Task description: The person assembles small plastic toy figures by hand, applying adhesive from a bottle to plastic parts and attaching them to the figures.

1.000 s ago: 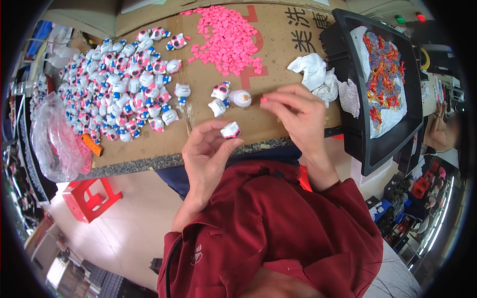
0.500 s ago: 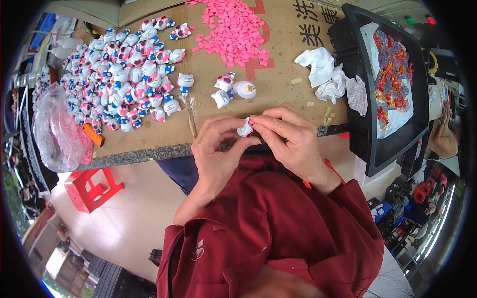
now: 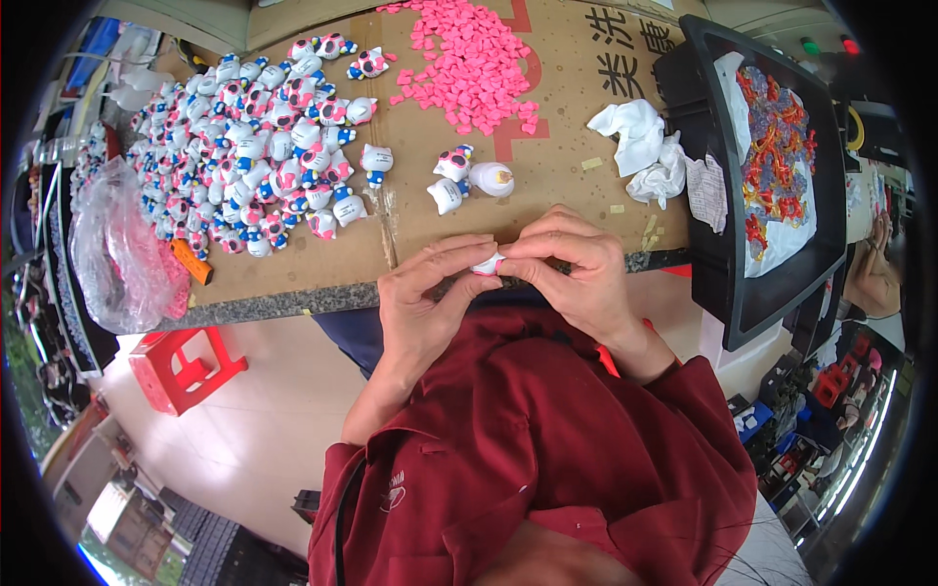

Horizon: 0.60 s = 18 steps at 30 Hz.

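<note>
Between my two hands, at the table's front edge, is a small white cat-shaped figurine (image 3: 487,265) with a bit of pink on it. My left hand (image 3: 426,295) pinches it from the left between thumb and fingers. From the other side my right hand (image 3: 578,272) presses it with thumb and forefinger, so most of it is hidden. Just beyond my hands stands a small whitish bottle (image 3: 491,179) with a yellowish tip, beside two figurines (image 3: 448,178). A large heap of white, blue and pink figurines (image 3: 249,146) lies to the left, and small pink pieces (image 3: 474,68) are spread farther back.
Cardboard (image 3: 557,176) covers the table. Crumpled white tissues (image 3: 640,146) lie to the right, beside a black tray (image 3: 829,195) of red and orange translucent pieces. At the left are a clear plastic bag (image 3: 112,244) and an orange-handled tool (image 3: 191,262). A red stool (image 3: 186,371) stands below.
My fingers have closed farther round the figurine, which shows less and has turned. My right hand's fingertips have shifted onto its right side. The whole view has shifted slightly.
</note>
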{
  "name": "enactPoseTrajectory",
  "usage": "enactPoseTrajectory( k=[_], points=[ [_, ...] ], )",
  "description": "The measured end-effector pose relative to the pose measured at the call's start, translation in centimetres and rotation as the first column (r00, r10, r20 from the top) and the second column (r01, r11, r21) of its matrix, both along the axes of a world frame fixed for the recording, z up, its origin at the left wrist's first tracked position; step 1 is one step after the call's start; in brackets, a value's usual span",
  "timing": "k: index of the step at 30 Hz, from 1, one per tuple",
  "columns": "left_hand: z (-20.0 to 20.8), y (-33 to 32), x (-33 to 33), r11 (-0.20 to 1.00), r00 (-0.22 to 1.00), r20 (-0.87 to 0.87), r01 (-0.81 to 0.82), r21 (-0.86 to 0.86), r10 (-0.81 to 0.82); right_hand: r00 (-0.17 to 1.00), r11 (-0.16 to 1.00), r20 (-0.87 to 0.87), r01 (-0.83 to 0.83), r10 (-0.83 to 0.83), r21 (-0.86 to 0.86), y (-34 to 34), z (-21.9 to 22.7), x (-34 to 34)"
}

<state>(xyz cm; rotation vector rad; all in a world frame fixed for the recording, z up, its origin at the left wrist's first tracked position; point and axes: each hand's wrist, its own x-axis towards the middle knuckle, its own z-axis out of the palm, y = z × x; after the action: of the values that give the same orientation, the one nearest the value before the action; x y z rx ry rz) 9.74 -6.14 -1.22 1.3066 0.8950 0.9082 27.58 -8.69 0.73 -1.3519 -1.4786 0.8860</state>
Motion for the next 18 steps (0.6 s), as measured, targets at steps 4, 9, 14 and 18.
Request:
enactPoseTrajectory(
  k=[4,9,14,18],
  points=[
    [1.4,0.9,-0.4,0.989,0.977,-0.211,0.001,0.145,0.03,0.998,0.998,-0.014,0.054,-0.054,0.032,0.1,-0.7,-0.8],
    [1.6,2.8,0.6,0.873,0.824,-0.35,-0.314,0.373,0.446,0.974,0.973,0.029,0.226,-0.225,-0.046,0.8,-1.0,-0.5],
    [0.8,3.3,1.1,0.752,0.688,-0.555,0.02,0.659,0.468,0.944,0.956,0.208,0.215,-0.256,0.2,3.5,-1.4,-1.2],
    [0.3,3.7,1.4,0.724,0.716,-0.527,0.044,0.689,0.458,0.961,0.949,0.133,0.206,-0.242,0.239,3.5,-1.5,-0.8]
  ],
)
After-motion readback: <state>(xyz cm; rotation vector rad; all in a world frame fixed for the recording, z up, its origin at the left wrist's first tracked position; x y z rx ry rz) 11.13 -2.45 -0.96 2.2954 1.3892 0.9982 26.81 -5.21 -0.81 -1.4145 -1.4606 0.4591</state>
